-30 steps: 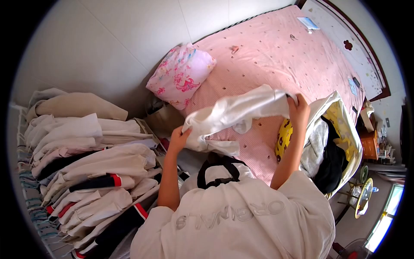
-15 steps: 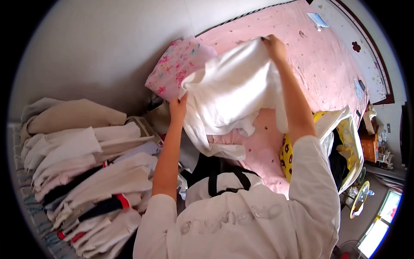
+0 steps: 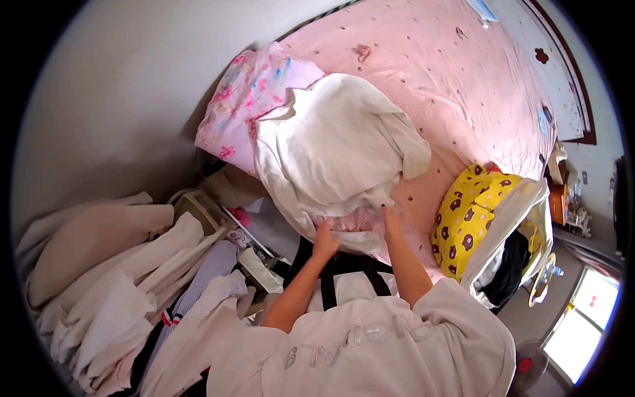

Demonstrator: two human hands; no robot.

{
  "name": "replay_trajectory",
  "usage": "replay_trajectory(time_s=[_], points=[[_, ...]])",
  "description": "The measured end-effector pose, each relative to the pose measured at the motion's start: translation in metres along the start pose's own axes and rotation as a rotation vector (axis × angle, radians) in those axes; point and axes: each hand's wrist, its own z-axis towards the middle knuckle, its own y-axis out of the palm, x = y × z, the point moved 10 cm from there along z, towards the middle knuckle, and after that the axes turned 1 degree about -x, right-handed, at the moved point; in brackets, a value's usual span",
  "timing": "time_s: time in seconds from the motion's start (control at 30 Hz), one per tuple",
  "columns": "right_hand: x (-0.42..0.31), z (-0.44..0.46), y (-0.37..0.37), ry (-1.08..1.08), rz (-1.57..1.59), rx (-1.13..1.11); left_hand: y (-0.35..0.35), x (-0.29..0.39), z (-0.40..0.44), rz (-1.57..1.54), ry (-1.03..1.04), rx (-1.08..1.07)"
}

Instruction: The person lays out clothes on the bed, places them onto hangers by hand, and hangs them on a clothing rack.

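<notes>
A white long-sleeved shirt [image 3: 331, 145] lies spread on the pink bedding, its collar end away from me and its hem towards me. At the hem's right part, my right hand [image 3: 391, 221] has its fingers closed on the cloth. My left hand [image 3: 325, 243] is low, by the left end of the hem and the sleeve that folds across below it. Its fingers are partly hidden, and I cannot tell whether they grip the cloth. One sleeve bends down at the right side of the shirt.
A pink flowered pillow [image 3: 241, 109] touches the shirt's left side on the bed [image 3: 450, 112]. To the right stands a yellow patterned fabric basket [image 3: 473, 221] with dark and white clothes in it. Many garments [image 3: 119, 278] hang at the left. A fan [image 3: 529, 365] is at lower right.
The shirt, held up by its upper part before, now lies on the bed. Both hands have let go there and come down towards me to the hem. The view has shifted slightly.
</notes>
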Motion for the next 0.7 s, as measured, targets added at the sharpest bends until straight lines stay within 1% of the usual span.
replay_trajectory(time_s=[0.03, 0.1, 0.13, 0.2, 0.23, 0.27, 0.3, 0.37, 0.4, 0.47, 0.5, 0.53, 0.57, 0.6, 0.63, 0.67, 0.7], points=[[0.015, -0.010, 0.004, 0.258, 0.163, -0.114, 0.021, 0.004, -0.012, 0.011, 0.045, -0.094], [0.032, -0.045, 0.021, 0.759, 0.511, -0.338, 0.048, 0.005, -0.024, -0.049, 0.070, -0.253], [0.035, -0.039, 0.025, 0.758, 0.501, -0.326, 0.057, 0.008, -0.025, -0.076, 0.086, -0.327], [0.037, -0.019, 0.033, 0.760, 0.470, -0.305, 0.056, 0.009, -0.014, 0.034, 0.101, -0.300], [0.021, -0.003, 0.034, 0.578, 0.314, -0.362, 0.054, 0.012, -0.010, 0.087, 0.103, -0.288], [-0.001, 0.006, 0.035, 0.398, 0.160, -0.414, 0.049, 0.015, -0.004, 0.106, 0.049, -0.255], [-0.023, 0.005, 0.038, 0.215, 0.008, -0.468, 0.048, 0.015, -0.002, 0.080, 0.060, -0.196], [-0.078, -0.007, 0.016, -0.167, -0.255, -0.328, 0.053, 0.019, 0.007, 0.018, 0.102, -0.076], [-0.101, -0.020, 0.005, -0.353, -0.390, -0.249, 0.071, -0.001, 0.007, -0.429, -0.168, -0.152], [-0.070, -0.042, -0.019, -0.035, -0.065, -0.308, 0.127, -0.013, -0.026, -1.313, -0.736, -0.286], [-0.061, -0.057, -0.021, 0.116, 0.098, -0.341, 0.130, -0.004, -0.025, -1.317, -0.680, -0.306], [-0.083, -0.073, -0.034, 0.044, 0.106, -0.286, 0.130, 0.009, -0.025, -1.319, -0.622, -0.323], [-0.086, -0.085, -0.036, 0.044, 0.167, -0.311, 0.128, 0.025, -0.025, -1.320, -0.562, -0.339], [-0.086, -0.096, -0.037, 0.045, 0.225, -0.339, 0.113, 0.051, -0.027, -1.296, -0.560, -0.281], [-0.086, -0.104, -0.040, 0.047, 0.284, -0.371, 0.115, 0.055, -0.026, -1.335, -0.537, -0.269], [-0.085, -0.113, -0.039, 0.048, 0.207, -0.453, 0.116, 0.058, -0.026, -1.373, -0.513, -0.254], [-0.098, -0.120, -0.040, -0.097, 0.231, -0.507, 0.111, 0.065, -0.026, -1.407, -0.486, -0.237]])
